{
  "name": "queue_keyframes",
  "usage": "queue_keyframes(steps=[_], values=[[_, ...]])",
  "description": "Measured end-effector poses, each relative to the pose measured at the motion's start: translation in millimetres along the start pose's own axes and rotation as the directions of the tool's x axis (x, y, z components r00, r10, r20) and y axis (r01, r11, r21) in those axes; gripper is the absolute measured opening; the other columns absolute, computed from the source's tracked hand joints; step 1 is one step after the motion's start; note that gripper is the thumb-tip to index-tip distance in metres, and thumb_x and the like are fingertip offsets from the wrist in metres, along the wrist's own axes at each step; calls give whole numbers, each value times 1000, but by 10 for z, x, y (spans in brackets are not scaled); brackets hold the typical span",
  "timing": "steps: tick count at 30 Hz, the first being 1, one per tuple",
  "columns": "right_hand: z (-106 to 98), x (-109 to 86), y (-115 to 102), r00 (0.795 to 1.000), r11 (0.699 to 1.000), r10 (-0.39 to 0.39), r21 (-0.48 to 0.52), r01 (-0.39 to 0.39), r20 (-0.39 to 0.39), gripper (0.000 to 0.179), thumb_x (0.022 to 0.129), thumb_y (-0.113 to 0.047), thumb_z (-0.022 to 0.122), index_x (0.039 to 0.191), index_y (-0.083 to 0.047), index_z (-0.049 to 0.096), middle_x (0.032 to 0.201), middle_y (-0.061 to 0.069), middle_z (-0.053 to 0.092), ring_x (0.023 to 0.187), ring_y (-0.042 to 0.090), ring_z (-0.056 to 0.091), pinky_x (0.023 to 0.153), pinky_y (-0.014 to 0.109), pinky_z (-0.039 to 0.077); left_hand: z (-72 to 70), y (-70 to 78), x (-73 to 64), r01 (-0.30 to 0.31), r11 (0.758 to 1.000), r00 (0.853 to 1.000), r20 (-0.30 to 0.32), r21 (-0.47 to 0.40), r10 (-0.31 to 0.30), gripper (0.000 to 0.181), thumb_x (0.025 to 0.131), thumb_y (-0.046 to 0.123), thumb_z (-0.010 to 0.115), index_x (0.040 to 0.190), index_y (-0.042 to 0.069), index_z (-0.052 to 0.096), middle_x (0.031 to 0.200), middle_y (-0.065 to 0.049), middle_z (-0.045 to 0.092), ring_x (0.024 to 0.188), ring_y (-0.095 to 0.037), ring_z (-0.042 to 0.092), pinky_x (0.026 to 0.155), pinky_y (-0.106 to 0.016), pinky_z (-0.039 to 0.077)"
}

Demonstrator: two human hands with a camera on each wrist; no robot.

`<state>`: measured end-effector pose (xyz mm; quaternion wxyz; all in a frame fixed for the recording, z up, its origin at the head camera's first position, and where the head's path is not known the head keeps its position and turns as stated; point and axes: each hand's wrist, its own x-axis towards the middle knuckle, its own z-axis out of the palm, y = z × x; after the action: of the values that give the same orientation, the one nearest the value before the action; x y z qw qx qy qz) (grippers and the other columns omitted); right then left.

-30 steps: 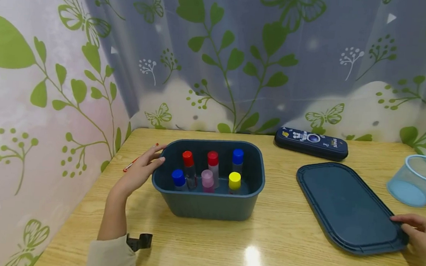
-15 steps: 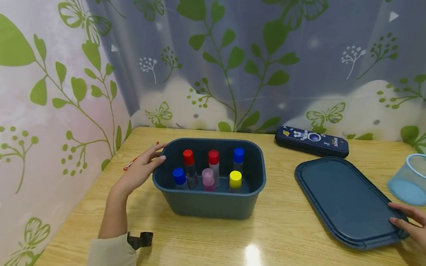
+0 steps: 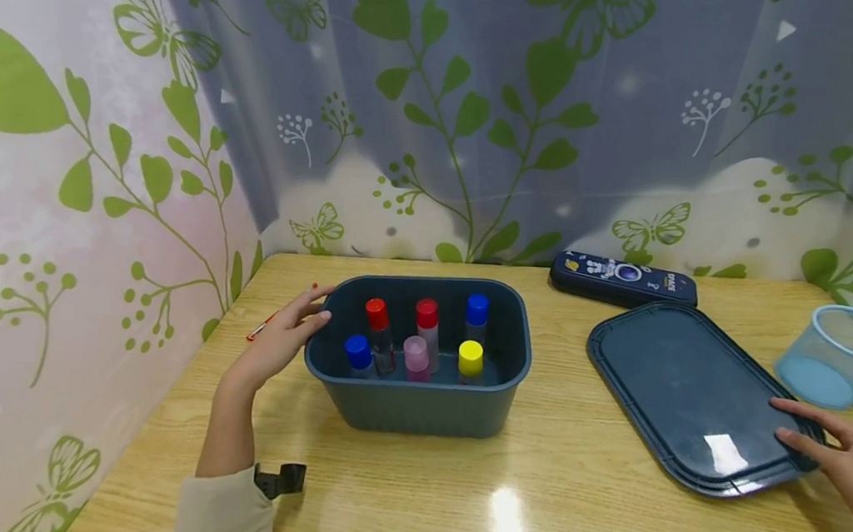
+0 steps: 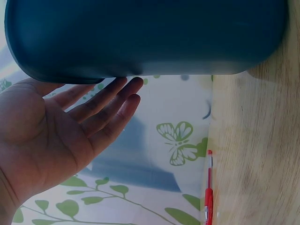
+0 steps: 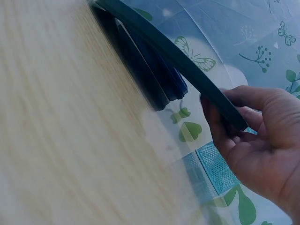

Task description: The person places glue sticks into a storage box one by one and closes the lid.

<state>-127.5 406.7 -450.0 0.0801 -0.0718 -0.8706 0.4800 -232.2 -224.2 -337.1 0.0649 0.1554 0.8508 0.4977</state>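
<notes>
My left hand [image 3: 285, 343] rests at the left end of a dark blue-green bin [image 3: 415, 409]; in the left wrist view its fairly straight fingers [image 4: 110, 105] touch the outer wall. Several small bottles stand inside, with red caps [image 3: 426, 311], blue caps [image 3: 477, 307], a yellow cap [image 3: 470, 356] and a pink cap [image 3: 415, 352]. At the right, my right hand [image 3: 843, 457] pinches the near right corner of a matching flat lid [image 3: 688, 387]. The right wrist view has the lid [image 5: 180, 63] tilted, its gripped end raised off the table and its far end low.
A navy space-print pencil case [image 3: 621, 281] lies behind the lid, which overlaps its front edge in the head view. A light blue mesh basket [image 3: 836, 361] stands at the far right. A red pen [image 3: 259, 328] lies left of the bin. Patterned curtains border the wooden table [image 3: 565, 511].
My right hand has raised its end of the lid, and the lid has shifted slightly back toward the pencil case. A bright reflection now shows on it. The left hand and bin stay put.
</notes>
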Motion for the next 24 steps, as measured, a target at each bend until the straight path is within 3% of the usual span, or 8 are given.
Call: queue_keyframes(steps=[3, 7, 13, 15, 18, 24], values=[[3, 7, -14, 999, 997, -37, 70, 37, 3, 45, 92, -19, 59, 133, -34, 50, 121, -30, 32, 111, -12, 23, 70, 5, 27, 2, 1, -3, 7, 1000, 1000, -2, -3, -7, 53, 99, 33, 42, 146, 15, 27, 151, -14, 7, 130, -34, 27, 100, -52, 28], [-21, 44, 1, 998, 971, -69, 228, 67, 2, 41, 90, -7, 59, 126, -28, 58, 115, -24, 41, 94, -13, 40, 64, 6, 37, 7, 0, -4, 7, 1000, 1000, 0, -6, -7, 53, 99, 34, 43, 146, 15, 26, 151, -12, 4, 130, -34, 26, 100, -51, 29], [-37, 102, 59, 991, 864, -130, 487, 123, -20, 34, 89, 4, 57, 113, -19, 66, 102, -22, 56, 87, -9, 50, 63, 9, 43, 9, -1, 0, 2, 1000, 1000, -2, -3, -2, 53, 98, 34, 43, 146, 15, 27, 151, -12, 6, 130, -34, 26, 99, -52, 29], [-36, 115, 70, 991, 849, -129, 514, 126, -30, 34, 88, 4, 57, 112, -19, 66, 101, -19, 58, 86, -7, 52, 62, 10, 44, 8, -4, 1, 2, 1000, 1000, -4, 0, -2, 53, 98, 33, 43, 146, 15, 27, 151, -12, 7, 130, -34, 27, 99, -52, 29], [-42, 124, 74, 996, 864, -82, 496, 85, -28, 32, 89, -2, 59, 113, -23, 65, 100, -20, 54, 80, -6, 54, 57, 14, 46, 9, -3, -1, 4, 1000, 1000, -4, 1, -4, 53, 99, 33, 43, 146, 15, 27, 151, -13, 8, 130, -34, 26, 100, -52, 29], [-21, 122, 80, 998, 857, -58, 511, 65, -30, 30, 90, -6, 59, 115, -22, 64, 103, -19, 50, 80, -6, 53, 56, 15, 46, 9, -2, -2, 6, 1000, 1000, -4, 5, -6, 53, 99, 33, 43, 146, 15, 27, 150, -14, 8, 130, -34, 26, 99, -52, 29]])
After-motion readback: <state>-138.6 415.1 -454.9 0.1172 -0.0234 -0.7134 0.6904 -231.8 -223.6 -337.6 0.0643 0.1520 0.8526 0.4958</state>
